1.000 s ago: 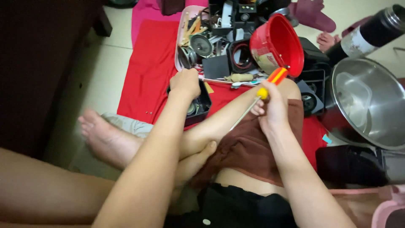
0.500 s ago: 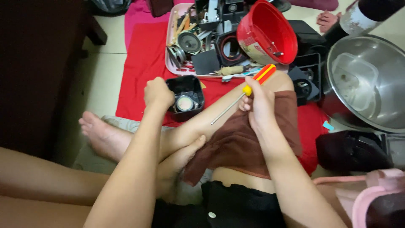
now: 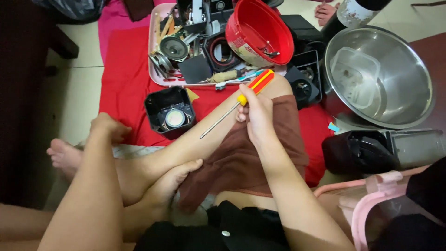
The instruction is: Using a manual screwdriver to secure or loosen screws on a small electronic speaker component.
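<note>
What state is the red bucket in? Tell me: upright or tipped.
Tipped. The red bucket lies on its side, with its open mouth and inside wall facing the camera.

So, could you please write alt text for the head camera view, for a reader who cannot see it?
A seated person's right hand grips a red-and-yellow screwdriver over their crossed legs, while the left hand rests empty near a black speaker box on a red cloth. Behind lie a pink tray of speaker parts, a red bucket and a steel bowl.
</note>
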